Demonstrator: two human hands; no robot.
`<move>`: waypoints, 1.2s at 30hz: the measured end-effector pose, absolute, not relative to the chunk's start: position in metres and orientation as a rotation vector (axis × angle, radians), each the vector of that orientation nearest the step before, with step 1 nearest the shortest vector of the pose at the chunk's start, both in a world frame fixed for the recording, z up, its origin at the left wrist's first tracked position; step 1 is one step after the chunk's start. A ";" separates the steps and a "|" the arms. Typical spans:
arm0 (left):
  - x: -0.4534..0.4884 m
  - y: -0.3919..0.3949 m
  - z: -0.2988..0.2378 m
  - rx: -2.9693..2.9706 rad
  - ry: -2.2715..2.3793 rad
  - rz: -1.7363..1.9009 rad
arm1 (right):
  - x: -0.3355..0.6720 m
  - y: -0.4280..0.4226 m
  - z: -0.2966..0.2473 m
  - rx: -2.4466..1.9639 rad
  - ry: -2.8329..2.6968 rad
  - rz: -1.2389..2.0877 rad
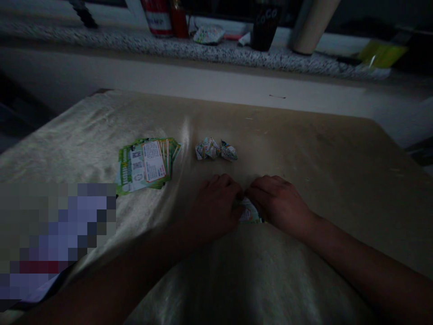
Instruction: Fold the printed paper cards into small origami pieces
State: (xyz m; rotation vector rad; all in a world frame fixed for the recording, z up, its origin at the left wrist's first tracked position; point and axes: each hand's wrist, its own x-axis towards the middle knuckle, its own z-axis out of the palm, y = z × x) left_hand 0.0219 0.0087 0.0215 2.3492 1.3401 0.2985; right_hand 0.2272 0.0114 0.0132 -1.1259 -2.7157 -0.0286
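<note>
On the table, a printed green leaflet [249, 213] lies between my two hands, which hide most of it. My left hand [219, 198] rests on its left side with the fingers bent and closed over the paper. From the right, my right hand [275, 196] has its fingers pressed together on the far edge of the leaflet, close to the left fingertips. Just beyond the hands sit small folded paper pieces [209, 149] with the same kind of print. To the left is a fanned stack of green leaflets [145, 164].
The table [338, 171] has a shiny, wrinkled cover. A pixelated bright object [61, 239] is at the lower left. Behind the table, a speckled sill [128, 43] carries a dark cup [265, 27], a red container [157, 18], a pale cylinder [313, 27] and a yellow item [380, 54].
</note>
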 end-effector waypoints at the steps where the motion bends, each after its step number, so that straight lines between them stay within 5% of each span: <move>1: 0.022 0.007 0.021 2.364 1.342 0.293 | 0.227 0.011 0.013 -1.114 -2.735 -0.065; 27: 0.023 -0.019 0.005 3.020 1.056 0.367 | 0.245 0.021 0.010 -1.108 -2.226 0.529; 36: 0.024 -0.020 0.001 3.071 1.036 0.380 | 0.259 0.007 0.003 -1.123 -2.305 0.495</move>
